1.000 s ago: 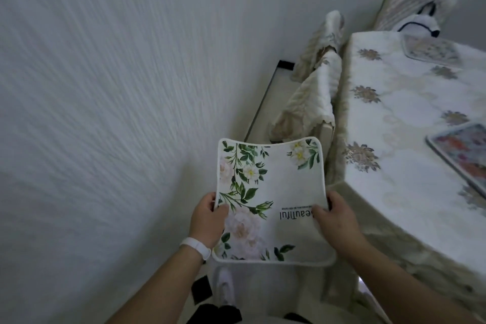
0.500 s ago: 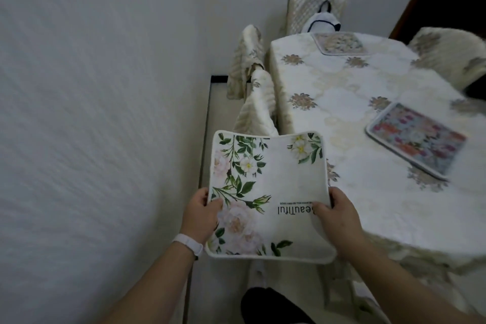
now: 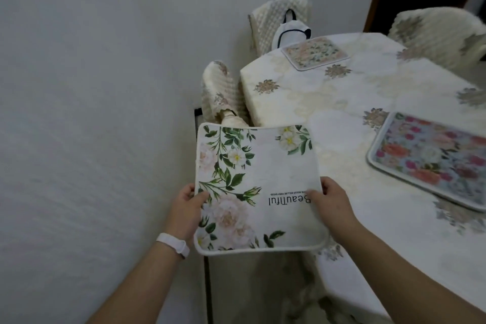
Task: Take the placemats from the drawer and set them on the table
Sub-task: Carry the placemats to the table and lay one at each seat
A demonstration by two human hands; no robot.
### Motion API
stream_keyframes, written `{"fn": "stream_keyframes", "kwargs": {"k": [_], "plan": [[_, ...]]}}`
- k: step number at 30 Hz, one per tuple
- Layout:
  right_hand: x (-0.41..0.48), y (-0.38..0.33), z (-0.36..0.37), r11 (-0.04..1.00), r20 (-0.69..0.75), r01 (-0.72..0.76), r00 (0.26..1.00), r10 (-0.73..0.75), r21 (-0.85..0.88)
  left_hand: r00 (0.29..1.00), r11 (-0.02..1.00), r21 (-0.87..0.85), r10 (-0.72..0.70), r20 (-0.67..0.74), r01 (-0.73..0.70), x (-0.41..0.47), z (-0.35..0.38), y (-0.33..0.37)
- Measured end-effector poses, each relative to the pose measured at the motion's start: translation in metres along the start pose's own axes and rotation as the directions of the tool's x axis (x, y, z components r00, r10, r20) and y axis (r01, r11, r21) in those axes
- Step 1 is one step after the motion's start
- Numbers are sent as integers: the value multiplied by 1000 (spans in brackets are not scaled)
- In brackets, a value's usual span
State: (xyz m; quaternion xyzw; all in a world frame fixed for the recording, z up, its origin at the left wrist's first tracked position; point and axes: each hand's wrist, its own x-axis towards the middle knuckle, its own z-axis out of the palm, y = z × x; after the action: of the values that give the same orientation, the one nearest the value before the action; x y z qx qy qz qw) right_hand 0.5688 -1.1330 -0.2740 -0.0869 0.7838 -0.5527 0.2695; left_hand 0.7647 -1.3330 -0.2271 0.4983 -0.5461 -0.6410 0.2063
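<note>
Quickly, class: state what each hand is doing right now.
Left hand: closed on the placemat, left edge.
Right hand: closed on the placemat, right edge.

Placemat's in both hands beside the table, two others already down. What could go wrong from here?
1. The white floral placemat is gripped only at its near edge by the left hand and right hand; its far end may droop and fold on landing.
2. Its "Beautiful" print reads upside down, so it may end up reversed.
3. Set too far right, it could overlap the pink floral placemat.

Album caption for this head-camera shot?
Both hands hold a white floral placemat beside the table.
</note>
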Motion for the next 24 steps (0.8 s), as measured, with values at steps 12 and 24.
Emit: {"fn": "stream_keyframes", "kwargs": {"k": [12, 24], "plan": [[51, 19, -48, 981, -160, -137, 974, 159, 137, 977, 988, 140, -98, 191, 72, 68, 89, 31], [134, 16, -10, 951, -382, -224, 877, 292, 212, 849, 894, 419, -91, 520, -161, 213, 148, 80]]}}
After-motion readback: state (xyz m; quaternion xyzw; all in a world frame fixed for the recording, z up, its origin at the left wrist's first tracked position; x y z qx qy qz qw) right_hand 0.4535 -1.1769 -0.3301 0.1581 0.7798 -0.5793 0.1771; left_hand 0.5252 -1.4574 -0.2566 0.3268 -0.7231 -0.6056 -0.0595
